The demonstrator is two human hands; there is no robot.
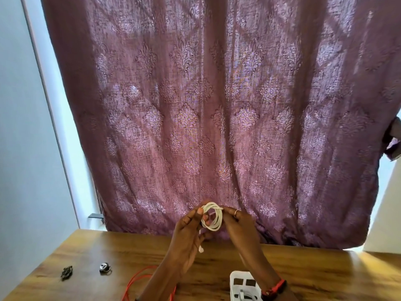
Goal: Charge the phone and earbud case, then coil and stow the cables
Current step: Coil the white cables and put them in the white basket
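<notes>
Nearest the camera, a white power strip [238, 279] is lying at the front edge of the bench [314, 274], and a red cable [138, 281] is sprawling in loose loops just left of the power strip, not yet wound. Above and beyond the power strip, both hands are holding a white cable [213, 218] up off the bench. The left hand [186, 235] is pinching one side of the coil while the right hand [238, 227] is gripping the other, and a short tail with its plug is dangling below. That coil is looking nearly finished, with only the tail left to tuck in. Far left of the power strip, two small dark trinkets [66, 273] are sitting on the wood. Behind everything a purple curtain [217, 105] is hanging. No phone or earbud case is showing, so the charging is probably done, while winding the red cable and stowing both are seemingly remaining.
</notes>
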